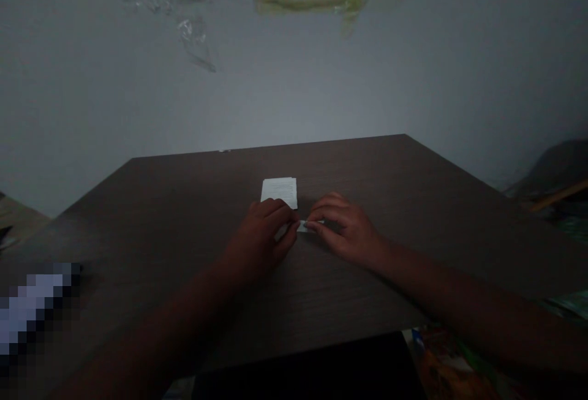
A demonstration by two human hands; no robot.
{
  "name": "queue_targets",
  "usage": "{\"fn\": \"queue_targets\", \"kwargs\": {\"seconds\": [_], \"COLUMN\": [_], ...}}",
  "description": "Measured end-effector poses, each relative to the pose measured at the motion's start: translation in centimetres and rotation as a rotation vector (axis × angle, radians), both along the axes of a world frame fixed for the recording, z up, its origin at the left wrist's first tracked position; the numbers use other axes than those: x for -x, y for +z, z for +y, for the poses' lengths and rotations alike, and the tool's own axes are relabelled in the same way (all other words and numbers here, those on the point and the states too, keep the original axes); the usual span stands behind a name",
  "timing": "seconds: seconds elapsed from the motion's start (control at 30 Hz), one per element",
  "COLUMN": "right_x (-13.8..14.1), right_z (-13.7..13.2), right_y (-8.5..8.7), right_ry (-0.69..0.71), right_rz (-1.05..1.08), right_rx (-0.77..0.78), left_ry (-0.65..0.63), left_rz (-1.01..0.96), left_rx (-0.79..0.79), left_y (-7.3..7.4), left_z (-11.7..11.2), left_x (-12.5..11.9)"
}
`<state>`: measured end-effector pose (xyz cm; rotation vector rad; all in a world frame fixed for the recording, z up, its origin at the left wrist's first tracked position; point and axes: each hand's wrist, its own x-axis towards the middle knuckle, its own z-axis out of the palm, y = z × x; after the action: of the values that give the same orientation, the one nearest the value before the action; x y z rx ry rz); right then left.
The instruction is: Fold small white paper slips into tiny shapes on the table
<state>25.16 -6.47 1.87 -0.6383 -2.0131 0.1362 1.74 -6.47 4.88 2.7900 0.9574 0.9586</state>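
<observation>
Low over the middle of the dark wood-grain table, my left hand and my right hand come close together. Both pinch a small whitish slip, thumb against fingers, one hand at each side of it. Its material is hard to make out in the dim light, and the fingers hide much of it. Just behind my left hand lies a white sheet or thin stack of paper with fine printed lines. My left fingers cover its near edge.
A blurred-out, bright-faced flat object lies at the table's left. Behind the table rises a pale wall with tape remnants. A small white scrap sits at the back edge. Colourful packaging shows below the front edge.
</observation>
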Motion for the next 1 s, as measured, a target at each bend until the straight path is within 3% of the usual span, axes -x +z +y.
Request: {"fn": "queue_targets", "kwargs": {"seconds": [0.2,0.57,0.83,1.0], "right_x": [0.3,1.2,-1.3,-0.2], "right_z": [-0.4,-0.7,1.6,0.4], "right_y": [-0.3,-0.2,0.2,0.4], "right_ry": [-0.135,-0.212,-0.379,-0.281], "right_rz": [-0.089,-0.134,-0.034,-0.03], "right_rx": [-0.086,-0.207,-0.149,-0.16], "left_ry": [0.001,-0.028,0.025,0.021], "left_rz": [0.025,0.051,-0.045,-0.005], "left_rx": [-0.078,-0.16,-0.233,-0.253], "left_y": [-0.1,-0.5,0.2,0.0], "left_z": [-0.6,-1.1,-0.7,-0.5], "left_x": [-0.6,-1.6,-0.5,-0.4]}}
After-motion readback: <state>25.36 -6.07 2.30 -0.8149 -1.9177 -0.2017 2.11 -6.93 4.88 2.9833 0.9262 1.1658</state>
